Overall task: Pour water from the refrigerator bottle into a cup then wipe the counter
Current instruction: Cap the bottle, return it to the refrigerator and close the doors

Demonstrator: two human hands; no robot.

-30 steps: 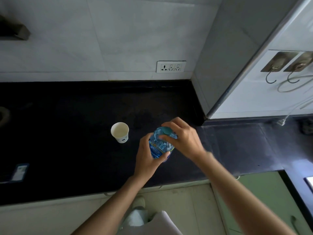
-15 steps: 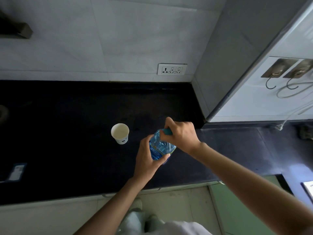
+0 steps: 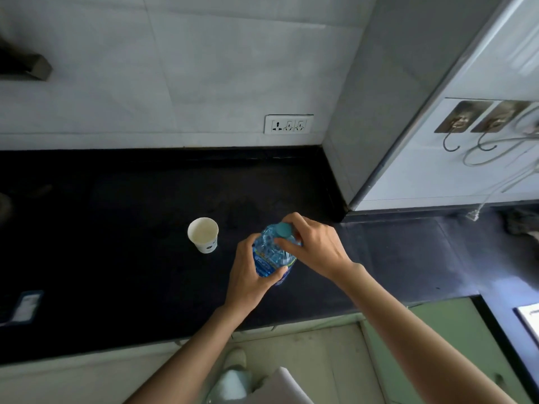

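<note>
Bottle (image 3: 272, 256) is standing on the tabletop (image 3: 116, 272), right of the cup (image 3: 203, 234). Left hand (image 3: 250, 275) is wrapping its thin, likely squashy body; right hand (image 3: 313, 247) is pinching the cap (image 3: 283, 229).

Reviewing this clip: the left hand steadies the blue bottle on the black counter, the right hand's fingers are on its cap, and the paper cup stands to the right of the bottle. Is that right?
Not quite. In the head view the paper cup stands to the left of the bottle, not the right. The rest holds: the left hand steadies the bottle on the black counter, and the right hand has its fingers on the cap.
</note>
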